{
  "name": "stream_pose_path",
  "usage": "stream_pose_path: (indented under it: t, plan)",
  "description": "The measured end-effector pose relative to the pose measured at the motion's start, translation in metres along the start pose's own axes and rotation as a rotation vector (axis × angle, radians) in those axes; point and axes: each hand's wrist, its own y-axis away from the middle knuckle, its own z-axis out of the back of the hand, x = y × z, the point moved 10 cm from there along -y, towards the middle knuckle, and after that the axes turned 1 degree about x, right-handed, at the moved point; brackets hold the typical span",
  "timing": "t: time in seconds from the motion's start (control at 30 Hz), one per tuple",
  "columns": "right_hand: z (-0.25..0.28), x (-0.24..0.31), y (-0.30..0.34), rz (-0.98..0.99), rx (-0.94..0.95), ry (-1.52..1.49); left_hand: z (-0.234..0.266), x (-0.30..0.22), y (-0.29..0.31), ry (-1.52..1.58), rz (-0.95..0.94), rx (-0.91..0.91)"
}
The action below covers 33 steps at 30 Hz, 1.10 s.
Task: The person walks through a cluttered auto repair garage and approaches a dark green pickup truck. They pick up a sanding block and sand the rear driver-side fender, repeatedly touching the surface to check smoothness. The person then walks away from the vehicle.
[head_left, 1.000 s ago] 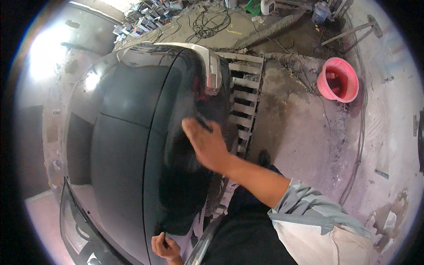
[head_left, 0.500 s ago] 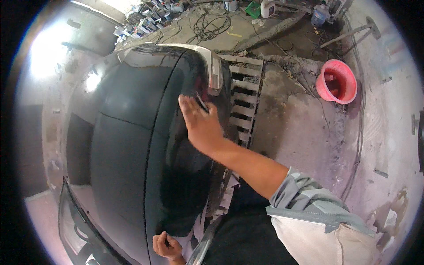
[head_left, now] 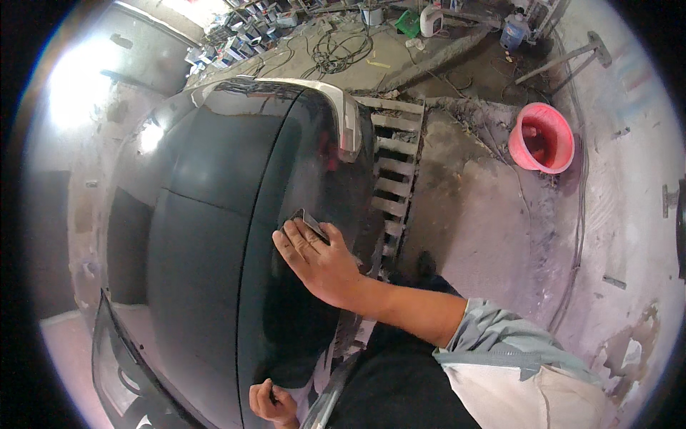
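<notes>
Head view: right hand [head_left: 321,268] grips dark pad [head_left: 311,225] on glossy black bodywork [head_left: 294,325]; left hand [head_left: 277,407] curled, contents unclear.

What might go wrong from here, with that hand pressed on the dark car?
The right hand holds a thin pad against the curved side of the car; uneven pressure there might mark the surface.

The lamp sits on the same side, farther up the picture; a long stroke that way could scuff it.

The grate beside the car has open gaps; if the grip slipped, the pad might drop through.
</notes>
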Motion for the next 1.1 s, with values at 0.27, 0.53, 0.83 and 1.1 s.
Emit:
stream_pose_path:
  t: [0.27,0.53,0.83,1.1]
  plan:
    - [-0.020,-0.060,-0.013,-0.158,0.109,-0.122,0.000,0.002,0.002,-0.005,-0.017,-0.012]
    - [-0.023,-0.110,-0.016,-0.259,0.046,-0.244,-0.005,-0.001,-0.006,0.007,-0.016,0.021]
    - [-0.017,-0.086,-0.005,-0.217,0.027,-0.218,-0.005,0.000,-0.003,0.009,-0.009,0.029]
    - [-0.012,-0.022,0.015,-0.150,0.056,-0.190,-0.002,0.000,0.001,-0.013,-0.002,0.038]
